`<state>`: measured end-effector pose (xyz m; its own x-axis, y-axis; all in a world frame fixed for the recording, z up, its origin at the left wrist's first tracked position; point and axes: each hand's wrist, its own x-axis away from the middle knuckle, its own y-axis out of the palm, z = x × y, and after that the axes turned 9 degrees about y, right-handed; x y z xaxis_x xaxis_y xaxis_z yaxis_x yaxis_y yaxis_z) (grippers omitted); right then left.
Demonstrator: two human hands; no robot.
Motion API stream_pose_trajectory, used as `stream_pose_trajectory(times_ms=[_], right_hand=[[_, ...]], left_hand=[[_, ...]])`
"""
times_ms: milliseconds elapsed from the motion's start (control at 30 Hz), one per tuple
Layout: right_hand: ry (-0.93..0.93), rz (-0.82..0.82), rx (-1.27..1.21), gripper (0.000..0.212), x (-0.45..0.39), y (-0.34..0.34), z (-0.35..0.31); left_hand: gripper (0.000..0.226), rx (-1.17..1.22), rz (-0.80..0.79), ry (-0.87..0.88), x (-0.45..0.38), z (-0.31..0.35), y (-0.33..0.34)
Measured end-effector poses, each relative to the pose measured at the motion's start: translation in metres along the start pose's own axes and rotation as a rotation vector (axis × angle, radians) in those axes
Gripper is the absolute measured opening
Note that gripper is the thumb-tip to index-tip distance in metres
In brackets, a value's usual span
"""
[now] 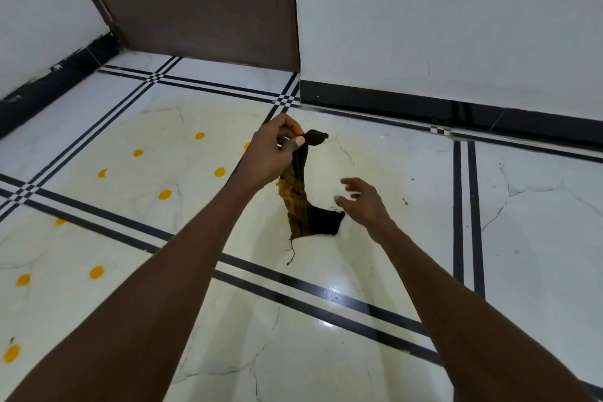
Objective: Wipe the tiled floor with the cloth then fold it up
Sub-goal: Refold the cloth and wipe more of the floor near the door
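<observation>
A dark cloth (301,202) with brownish-yellow stripes hangs above the white tiled floor (326,271). My left hand (275,152) pinches its top corner between thumb and fingers, and the cloth droops down from there with a loose thread at the bottom. My right hand (363,202) hovers just right of the cloth's lower corner, fingers spread and slightly blurred, holding nothing. Whether its fingertips touch the cloth I cannot tell.
The floor has black double-line borders (468,212) and several yellow spots (164,194) on the left tiles. A brown door (195,3) stands at the back, with white walls (456,10) and black skirting (424,108) on both sides.
</observation>
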<state>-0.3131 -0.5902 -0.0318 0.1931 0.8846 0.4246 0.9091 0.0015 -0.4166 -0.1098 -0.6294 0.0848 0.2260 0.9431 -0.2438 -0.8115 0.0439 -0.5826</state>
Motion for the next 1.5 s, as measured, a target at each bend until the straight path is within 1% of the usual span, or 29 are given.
stream_pose_trajectory(times_ms=[67,133,200,267,333,400,467,567,633,667,733,800,867,967,1000,1133,1200,1267,1333,1400,1433,1500], right_hand=[[-0.116,-0.142,0.004,0.068,-0.002,-0.003,-0.028],[-0.112,-0.294,0.026,0.079,-0.007,-0.006,-0.055],[-0.126,-0.438,0.048,0.074,-0.01,-0.01,-0.073],[-0.161,-0.52,0.041,0.061,-0.011,-0.013,-0.083],[-0.171,-0.514,-0.031,0.05,-0.009,-0.014,-0.085],[-0.161,-0.488,-0.125,0.039,-0.004,-0.013,-0.082],[-0.135,-0.504,-0.193,0.027,0.002,-0.01,-0.077],[-0.04,-0.527,-0.259,0.029,0.011,-0.002,-0.069],[0.03,-0.545,-0.344,0.029,0.015,0.005,-0.065],[0.068,-0.546,-0.387,0.031,0.017,0.007,-0.063],[0.132,-0.547,-0.442,0.032,0.022,0.009,-0.063],[0.167,-0.563,-0.477,0.028,0.025,0.008,-0.065],[0.191,-0.584,-0.526,0.026,0.027,0.005,-0.07],[0.187,-0.604,-0.597,0.022,0.03,-0.001,-0.082],[0.186,-0.606,-0.612,0.022,0.032,-0.003,-0.087],[0.187,-0.593,-0.643,0.024,0.031,-0.005,-0.101],[0.199,-0.563,-0.609,0.026,0.029,-0.006,-0.101],[0.209,-0.517,-0.555,0.02,0.025,-0.007,-0.098],[0.23,-0.436,-0.509,0.015,0.021,-0.008,-0.093],[0.22,-0.313,-0.41,0.012,0.016,-0.011,-0.088],[0.21,-0.248,-0.339,0.014,0.013,-0.013,-0.086],[0.224,-0.155,-0.228,0.03,0.009,-0.019,-0.081]], left_hand=[[0.011,-0.01,-0.086,0.032,-0.002,0.015,-0.013],[0.011,-0.001,-0.157,0.063,-0.005,0.028,-0.027],[0.008,0.004,-0.206,0.088,-0.008,0.04,-0.044],[0.007,-0.003,-0.229,0.101,-0.013,0.05,-0.06],[0.009,0.0,-0.183,0.085,-0.019,0.054,-0.071],[0.015,0.008,-0.083,0.051,-0.026,0.048,-0.078],[0.02,0.026,0.007,0.015,-0.031,0.034,-0.078],[0.028,0.003,0.13,-0.051,-0.02,0.012,-0.06],[0.028,0.016,0.22,-0.173,0.001,-0.01,-0.038],[0.026,0.038,0.241,-0.268,0.015,-0.022,-0.025],[0.023,0.107,0.21,-0.465,0.046,-0.045,-0.002],[0.026,0.182,0.118,-0.599,0.072,-0.058,0.015],[0.036,0.288,0.072,-0.671,0.085,-0.063,0.026],[0.059,0.387,0.066,-0.67,0.081,-0.059,0.029],[0.062,0.406,0.073,-0.662,0.076,-0.056,0.028],[0.059,0.567,0.109,-0.676,0.057,-0.044,0.021],[0.058,0.62,0.101,-0.679,0.052,-0.045,0.018],[0.051,0.667,0.133,-0.681,0.05,-0.049,0.016],[0.045,0.717,0.191,-0.679,0.049,-0.052,0.014],[0.04,0.708,0.223,-0.652,0.049,-0.055,0.015],[0.038,0.678,0.237,-0.633,0.049,-0.056,0.014],[0.031,0.589,0.268,-0.611,0.048,-0.059,0.013]])
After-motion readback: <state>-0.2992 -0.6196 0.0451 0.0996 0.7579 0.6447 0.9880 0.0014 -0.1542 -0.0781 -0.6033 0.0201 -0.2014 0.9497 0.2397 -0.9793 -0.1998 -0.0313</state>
